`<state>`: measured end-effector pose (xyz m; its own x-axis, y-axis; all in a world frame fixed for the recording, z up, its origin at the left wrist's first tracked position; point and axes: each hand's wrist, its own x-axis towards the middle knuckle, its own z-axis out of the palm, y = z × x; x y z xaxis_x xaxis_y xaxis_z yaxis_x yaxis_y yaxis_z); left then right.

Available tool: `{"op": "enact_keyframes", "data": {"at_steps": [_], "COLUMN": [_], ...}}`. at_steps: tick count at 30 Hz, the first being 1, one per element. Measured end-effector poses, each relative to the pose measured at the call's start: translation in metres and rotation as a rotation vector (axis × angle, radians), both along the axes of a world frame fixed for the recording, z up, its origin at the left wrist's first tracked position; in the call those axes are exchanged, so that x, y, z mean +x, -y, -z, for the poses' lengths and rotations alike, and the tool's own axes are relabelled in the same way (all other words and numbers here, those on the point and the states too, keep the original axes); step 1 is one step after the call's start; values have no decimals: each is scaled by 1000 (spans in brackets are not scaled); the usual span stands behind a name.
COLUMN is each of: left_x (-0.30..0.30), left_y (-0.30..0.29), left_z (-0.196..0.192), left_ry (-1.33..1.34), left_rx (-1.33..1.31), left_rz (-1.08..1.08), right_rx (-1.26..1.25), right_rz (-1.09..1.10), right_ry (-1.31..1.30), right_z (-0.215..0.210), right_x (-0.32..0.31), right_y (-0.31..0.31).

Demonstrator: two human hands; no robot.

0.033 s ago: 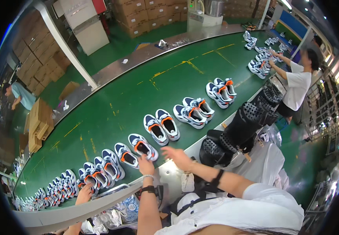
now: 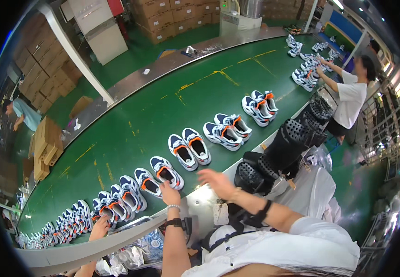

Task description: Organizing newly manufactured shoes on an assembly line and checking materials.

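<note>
Along the green conveyor belt stand white and navy sneakers with orange collars. My left hand is closed at the heel of one sneaker, its fingertips against the near end. Touching distance to its left is a matching sneaker, angled the same way. My right hand holds nothing; its fingers are stretched out above the belt's near edge. Beyond it stands another pair, whose nearer-right sneaker is closest to those fingers.
Black perforated shoe-shaped forms are stacked at my right. At the left, another person's hand touches a row of sneakers. A co-worker handles sneakers at the far right. A curved grey rail runs along the near left.
My right hand has shifted slightly right and up, away from the sneaker by my left hand. My left hand stays at the heel.
</note>
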<state>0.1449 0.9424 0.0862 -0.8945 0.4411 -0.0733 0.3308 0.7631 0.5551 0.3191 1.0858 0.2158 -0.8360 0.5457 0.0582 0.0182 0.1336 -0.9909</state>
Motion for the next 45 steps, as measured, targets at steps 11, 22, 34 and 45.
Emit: {"op": "enact_keyframes", "data": {"at_steps": [11, 22, 34, 45], "left_x": [-8, -35, 5, 85], "left_y": [-184, -175, -152, -147], "left_z": [-10, 48, 75, -15], "left_ry": [51, 168, 436, -208], "left_rx": [-433, -585, -566, -112], "left_rz": [766, 763, 683, 304], "right_rx": [503, 585, 1042, 958], "right_rz": [1135, 900, 684, 665], "right_ry": [19, 395, 519, 949], "right_z": [-175, -179, -178, -158], "right_x": [246, 281, 265, 266], "right_y": [-186, -217, -217, -207]}}
